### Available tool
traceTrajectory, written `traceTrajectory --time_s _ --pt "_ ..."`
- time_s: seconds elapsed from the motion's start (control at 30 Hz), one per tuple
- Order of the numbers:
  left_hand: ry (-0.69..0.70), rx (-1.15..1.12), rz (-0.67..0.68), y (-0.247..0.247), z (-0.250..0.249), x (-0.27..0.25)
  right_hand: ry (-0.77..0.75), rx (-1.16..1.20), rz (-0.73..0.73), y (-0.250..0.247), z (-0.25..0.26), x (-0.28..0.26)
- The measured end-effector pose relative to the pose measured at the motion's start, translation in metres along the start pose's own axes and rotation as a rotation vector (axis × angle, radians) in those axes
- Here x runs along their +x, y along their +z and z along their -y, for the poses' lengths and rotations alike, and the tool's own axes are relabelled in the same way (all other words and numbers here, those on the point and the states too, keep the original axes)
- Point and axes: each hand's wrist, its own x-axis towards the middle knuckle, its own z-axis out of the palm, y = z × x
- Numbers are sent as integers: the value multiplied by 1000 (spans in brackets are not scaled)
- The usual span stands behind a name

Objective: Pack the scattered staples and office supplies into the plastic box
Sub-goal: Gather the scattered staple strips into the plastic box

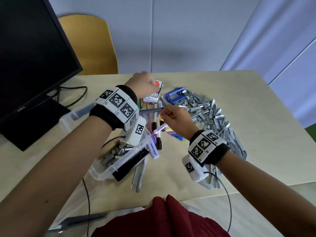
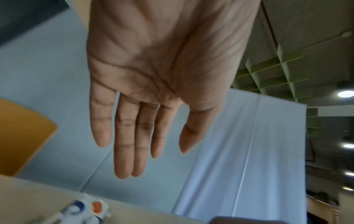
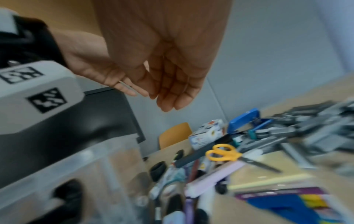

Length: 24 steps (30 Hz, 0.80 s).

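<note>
The clear plastic box (image 1: 126, 154) lies under my left forearm with grey staple strips inside it. A big heap of staple strips (image 1: 213, 117) curves along the table's right side. Markers and pens (image 1: 156, 127), yellow-handled scissors (image 3: 226, 153), a blue hole punch (image 1: 174, 96) and small white cartons (image 1: 153, 98) lie between them. My left hand (image 2: 153, 151) hovers over the cartons, fingers straight and palm empty. My right hand (image 1: 166, 111) hangs above the pens and scissors with loosely bent fingers, holding nothing.
A black monitor (image 1: 34, 57) stands at the left with cables (image 1: 77, 98) behind the box. A yellow chair (image 1: 90, 45) sits beyond the table's far edge. A colourful sticky-note pack (image 3: 287, 203) lies near the pens. A wrist cable (image 1: 227, 202) trails over the near edge.
</note>
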Motion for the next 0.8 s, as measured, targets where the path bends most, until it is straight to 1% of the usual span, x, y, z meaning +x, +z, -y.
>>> traceTrajectory --time_s 0.1,0.17,0.27,0.37,0.47,0.57,0.7,0.8 --pt "49 1 68 29 -26 6 88 -96 -24 -27 -36 -5" --pt "44 -2 123 50 -38 10 140 -172 -13 -42 -61 -12" --pt "36 -11 202 87 -51 15 205 -270 38 -61 -97 -25" --pt "9 6 293 125 -58 18 219 -310 122 -75 -123 -37" --pt "-74 56 338 157 -66 18 189 -367 254 -87 -140 -45" --pt "-173 107 362 186 -70 18 141 -400 348 -91 -153 -49" --pt "-304 116 356 216 -73 19 87 -458 423 -89 -161 -50" --pt "-384 77 320 229 -73 19 53 -505 464 -86 -167 -49"
